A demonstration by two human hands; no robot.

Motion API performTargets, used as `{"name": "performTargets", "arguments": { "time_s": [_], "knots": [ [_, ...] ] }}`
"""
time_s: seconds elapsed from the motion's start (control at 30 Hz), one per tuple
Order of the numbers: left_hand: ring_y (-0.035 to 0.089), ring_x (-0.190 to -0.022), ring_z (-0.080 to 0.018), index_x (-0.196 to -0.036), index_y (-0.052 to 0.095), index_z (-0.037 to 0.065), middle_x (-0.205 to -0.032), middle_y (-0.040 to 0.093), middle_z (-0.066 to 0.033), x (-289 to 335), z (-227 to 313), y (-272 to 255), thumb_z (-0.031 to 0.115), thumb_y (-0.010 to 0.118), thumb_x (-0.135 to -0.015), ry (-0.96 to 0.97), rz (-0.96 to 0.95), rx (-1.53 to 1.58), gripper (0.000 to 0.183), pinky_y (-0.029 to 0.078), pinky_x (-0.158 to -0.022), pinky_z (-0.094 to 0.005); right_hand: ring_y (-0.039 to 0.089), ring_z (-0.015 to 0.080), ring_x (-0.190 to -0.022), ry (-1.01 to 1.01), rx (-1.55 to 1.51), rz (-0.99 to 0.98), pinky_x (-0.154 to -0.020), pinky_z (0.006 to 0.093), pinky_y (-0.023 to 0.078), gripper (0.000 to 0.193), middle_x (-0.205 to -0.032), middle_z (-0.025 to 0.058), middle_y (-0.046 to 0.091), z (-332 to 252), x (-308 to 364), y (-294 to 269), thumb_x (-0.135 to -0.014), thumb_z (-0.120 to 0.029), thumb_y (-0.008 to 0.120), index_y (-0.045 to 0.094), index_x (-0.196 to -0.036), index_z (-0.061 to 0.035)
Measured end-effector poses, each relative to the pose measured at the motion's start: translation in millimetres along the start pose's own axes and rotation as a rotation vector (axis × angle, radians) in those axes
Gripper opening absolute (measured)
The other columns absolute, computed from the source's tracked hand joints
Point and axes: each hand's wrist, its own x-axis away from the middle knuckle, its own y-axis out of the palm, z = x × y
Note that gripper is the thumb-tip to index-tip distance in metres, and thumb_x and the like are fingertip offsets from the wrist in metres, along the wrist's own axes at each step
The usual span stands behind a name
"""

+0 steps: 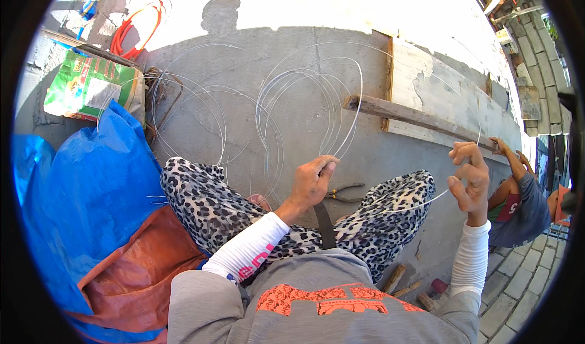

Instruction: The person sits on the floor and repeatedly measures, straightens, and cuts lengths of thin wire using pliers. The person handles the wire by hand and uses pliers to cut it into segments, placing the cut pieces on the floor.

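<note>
My left hand [313, 181] is closed, its fingers pinching the bottom of a loose coil of thin silvery wire [360, 100]. Several loops of it stand out over the floor in front of me. From the coil one strand arcs far out to the right and comes down to my right hand [470, 174]. That hand is raised above my right knee, fingers curled round the strand, and a tail of wire runs from it back toward my lap. Pliers [346, 193] with dark and yellow handles lie on the floor between my legs, just right of my left hand.
More loose wire loops [224, 131] spread at the left, by a green sack [82, 88] and a blue tarpaulin [103, 179]. A wooden beam [420, 118] crosses a pale board [439, 82]. At the far right another person [518, 213] touches the beam's end. An orange hose [125, 36] lies upper left.
</note>
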Motion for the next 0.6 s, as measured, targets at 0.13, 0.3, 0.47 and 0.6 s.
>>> {"name": "performTargets", "arguments": {
  "time_s": [0.13, 0.3, 0.47, 0.6],
  "knots": [
    [0.034, -0.05, -0.0035, -0.097, 0.064, -0.001, -0.058, 0.042, 0.0046, 7.5, 72.5, -100.0, 0.023, 0.054, -0.096, 0.037, 0.185, 0.226, 0.026, 0.026, -0.045, -0.0222, 0.058, 0.0263, -0.082, 0.281, 0.037, -0.051, -0.07, 0.0325, 0.049, 0.016, -0.092, 0.0128, 0.055, -6.8, 39.7, 68.7, -0.08, -0.012, 0.068, 0.06, -0.073, -0.0002],
    [0.026, -0.045, -0.0052, -0.107, 0.057, -0.001, -0.059, 0.031, 0.0042, -23.2, 153.1, -179.3, 0.028, 0.043, -0.1, 0.303, 0.056, 0.651, 0.033, 0.026, -0.042, -0.0211, 0.057, 0.036, -0.106, 0.417, 0.064, -0.312, -0.087, 0.0391, 0.048, 0.033, -0.124, 0.0194, 0.051, -44.9, 87.3, 123.0, -0.081, -0.013, 0.065, 0.06, -0.111, -0.0029],
    [0.034, -0.051, -0.0061, -0.108, 0.056, -0.003, -0.064, 0.036, 0.0028, -85.9, 226.6, -194.3, 0.026, 0.045, -0.1, 0.196, -0.114, 0.808, 0.033, 0.03, -0.047, -0.0214, 0.049, 0.0377, -0.119, 0.413, 0.275, -0.263, -0.096, 0.0404, 0.044, 0.052, -0.134, 0.021, 0.045, -73.9, 62.1, 98.3, -0.083, -0.018, 0.065, 0.047, -0.128, 0.0012],
    [0.045, -0.055, -0.014, -0.079, 0.049, 0.0, -0.068, 0.05, -0.007, -120.8, 261.6, -151.4, 0.002, 0.04, -0.088, 0.189, -0.003, 0.754, 0.013, 0.037, -0.052, -0.0285, 0.049, 0.0311, -0.122, 0.29, -0.549, -0.136, -0.098, 0.0411, 0.042, 0.056, -0.134, 0.0186, 0.046, -103.0, -0.4, 112.7, -0.09, -0.03, 0.06, 0.042, -0.134, 0.0016]
  ]
}}
